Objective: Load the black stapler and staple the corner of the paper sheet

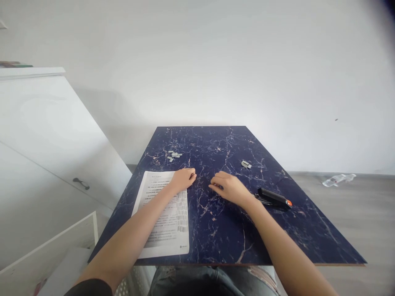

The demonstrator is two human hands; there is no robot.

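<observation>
My left hand (183, 179) rests on the dark blue marbled table (222, 230), fingers curled, at the top right corner of a printed paper sheet (165, 220). My right hand (227, 187) lies a short way to the right on the bare tabletop, fingers curled and pinched toward the left; whether they hold anything is too small to tell. A black stapler with an orange tip (274, 197) lies just right of my right wrist. Small strips of staples (173, 156) lie farther back on the left, and another strip (246, 165) lies back right.
A white cabinet (46, 139) with a dark handle (81, 183) stands to the left of the table. A white box edge (55, 242) is at lower left. A clear plastic bottle (338, 179) lies on the grey floor at right. A white wall is behind.
</observation>
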